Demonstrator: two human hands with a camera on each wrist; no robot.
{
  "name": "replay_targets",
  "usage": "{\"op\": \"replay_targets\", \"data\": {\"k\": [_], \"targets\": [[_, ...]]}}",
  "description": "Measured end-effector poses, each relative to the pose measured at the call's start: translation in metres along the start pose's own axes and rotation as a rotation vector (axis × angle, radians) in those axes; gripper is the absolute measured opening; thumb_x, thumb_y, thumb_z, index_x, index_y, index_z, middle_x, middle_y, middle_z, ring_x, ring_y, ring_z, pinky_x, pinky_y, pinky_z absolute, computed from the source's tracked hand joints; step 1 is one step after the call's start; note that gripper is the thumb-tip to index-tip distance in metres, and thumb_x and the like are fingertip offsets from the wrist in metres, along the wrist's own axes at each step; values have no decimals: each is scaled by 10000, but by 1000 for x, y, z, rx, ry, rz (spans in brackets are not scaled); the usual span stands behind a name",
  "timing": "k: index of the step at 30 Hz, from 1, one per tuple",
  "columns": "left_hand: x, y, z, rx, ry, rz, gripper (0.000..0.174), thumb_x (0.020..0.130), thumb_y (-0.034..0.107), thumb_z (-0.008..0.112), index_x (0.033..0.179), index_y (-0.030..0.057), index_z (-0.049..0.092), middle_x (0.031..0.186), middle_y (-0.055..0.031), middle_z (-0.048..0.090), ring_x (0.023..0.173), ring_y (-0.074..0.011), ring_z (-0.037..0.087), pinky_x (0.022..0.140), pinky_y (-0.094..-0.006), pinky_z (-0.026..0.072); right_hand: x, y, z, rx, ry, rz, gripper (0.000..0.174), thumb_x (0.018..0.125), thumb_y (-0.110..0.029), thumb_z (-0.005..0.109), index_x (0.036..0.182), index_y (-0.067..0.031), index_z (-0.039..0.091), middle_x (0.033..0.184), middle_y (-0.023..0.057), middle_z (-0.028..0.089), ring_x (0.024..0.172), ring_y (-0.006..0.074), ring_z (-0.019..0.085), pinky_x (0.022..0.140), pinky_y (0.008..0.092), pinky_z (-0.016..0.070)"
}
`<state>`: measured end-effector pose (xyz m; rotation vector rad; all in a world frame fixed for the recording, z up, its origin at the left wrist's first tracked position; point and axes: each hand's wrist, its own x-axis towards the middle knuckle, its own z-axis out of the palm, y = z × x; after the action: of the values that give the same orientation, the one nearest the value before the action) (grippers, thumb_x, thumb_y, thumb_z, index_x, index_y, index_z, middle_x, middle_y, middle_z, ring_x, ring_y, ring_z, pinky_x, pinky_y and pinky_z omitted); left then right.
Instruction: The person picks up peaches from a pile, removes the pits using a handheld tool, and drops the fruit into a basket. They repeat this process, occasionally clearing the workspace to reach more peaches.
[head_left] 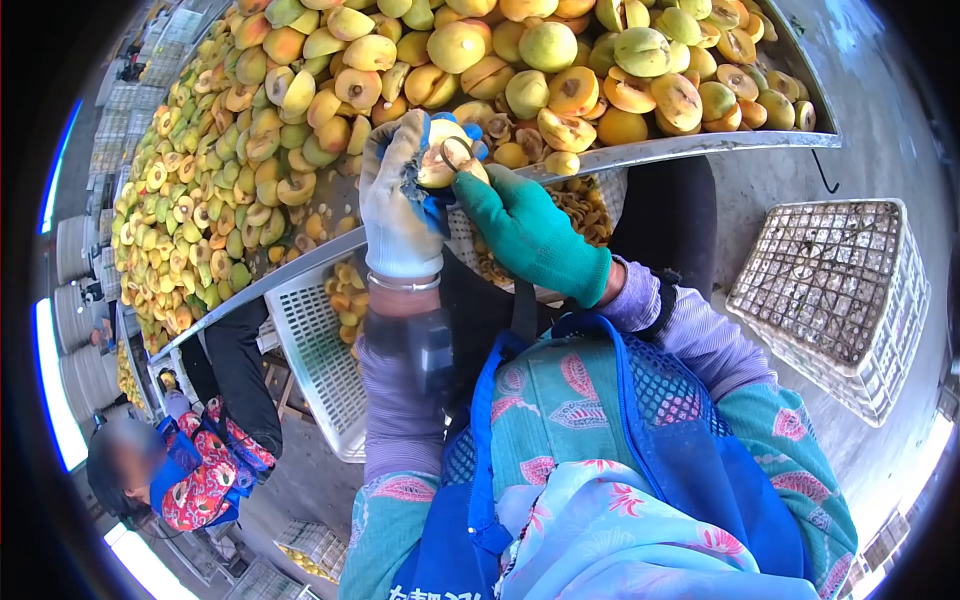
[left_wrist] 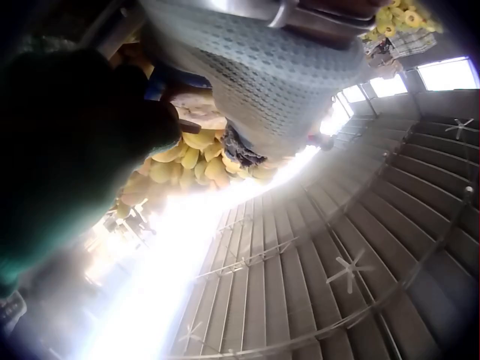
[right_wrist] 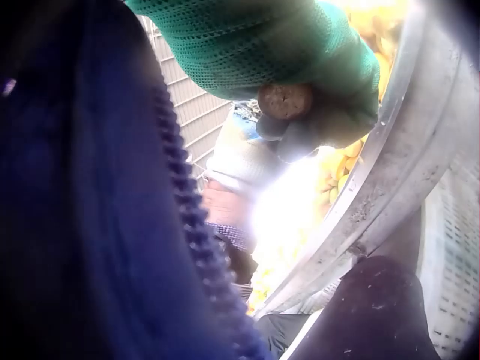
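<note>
In front of the metal tray, my left hand [head_left: 400, 205], in a white glove with blue fingertips, holds a peach half [head_left: 436, 168] with its pale cut face showing. My right hand [head_left: 535, 232], in a green glove, grips a pitting tool whose curved metal loop [head_left: 447, 150] is at the cut face. The round end of its wooden handle [right_wrist: 285, 101] sticks out of the green glove in the right wrist view. The left wrist view shows the white knit glove [left_wrist: 262, 90] beside the peach half [left_wrist: 196, 106], with the green glove dark on the left.
A metal-rimmed tray [head_left: 690, 150] heaped with halved peaches spans the front. Below it, a white crate [head_left: 320, 350] contains cut fruit. An upside-down white crate [head_left: 820, 290] stands on the floor at right. Another person [head_left: 210, 460] is at the tray's left.
</note>
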<state>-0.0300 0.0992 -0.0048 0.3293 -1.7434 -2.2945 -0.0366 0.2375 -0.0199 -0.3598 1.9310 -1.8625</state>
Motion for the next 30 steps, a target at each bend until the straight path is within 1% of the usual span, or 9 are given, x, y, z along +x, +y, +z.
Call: {"op": "replay_targets", "data": {"k": [2,5,8,11,15,17,23,26,30], "targets": [[7,0,-3,-113,1,-152,428,1013,286,460,1262,-61,465,1125,-245,604,995,-385,642,874,-459,549,4,4,0,4,-47,-4,481,1017,-426,467,1087,30,600,721,44,534,697,122,496,649,313,448],[11,4,-3,-47,-18,-110,433,1015,290,457,1248,-76,464,1080,-259,617,960,-388,654,853,-466,558,3,-2,-4,-2,-75,-31,457,989,-405,508,1037,44,578,759,191,638,690,316,642,653,405,499],[17,6,-7,-179,-46,-122,417,1008,269,483,1236,-80,461,1065,-252,619,930,-396,664,825,-470,576,5,-1,-7,-99,-112,-61,466,992,-412,498,1057,44,569,774,188,643,722,312,650,667,421,497],[16,6,-8,74,-95,32,347,979,185,522,1211,-70,488,1063,-244,618,920,-392,673,797,-455,595,13,-2,-15,-86,-248,-115,467,996,-412,486,1065,42,571,811,202,647,781,305,652,707,431,495],[15,1,10,-122,66,-43,92,897,79,574,905,-4,535,923,-158,640,806,-273,675,697,-398,603,2,14,22,170,-51,-21,461,1000,-394,474,1041,53,580,842,208,641,798,267,618,755,418,483],[10,-3,15,-157,100,-7,103,890,96,575,887,13,514,898,-161,643,775,-286,672,677,-402,600,-1,16,25,224,-29,10,477,1002,-406,467,1018,57,583,839,195,640,797,262,602,762,413,480],[12,5,17,-193,-55,-129,248,945,198,560,1054,-25,572,891,-153,654,739,-286,673,637,-392,591,-10,-10,17,321,-62,194,516,990,-472,456,916,25,574,693,124,598,552,198,574,503,333,485],[14,1,16,-126,-67,-223,333,976,273,538,1064,-35,626,861,-139,659,702,-256,672,605,-362,578,-16,-24,-1,573,-272,401,533,985,-507,434,843,-6,549,609,74,538,415,150,518,356,288,427],[16,0,17,-96,-39,-301,369,990,308,521,1047,-36,643,847,-132,667,692,-233,671,591,-350,572,-8,-4,-10,390,-309,351,508,991,-548,412,916,-73,575,613,16,524,358,105,435,311,244,319]]}}
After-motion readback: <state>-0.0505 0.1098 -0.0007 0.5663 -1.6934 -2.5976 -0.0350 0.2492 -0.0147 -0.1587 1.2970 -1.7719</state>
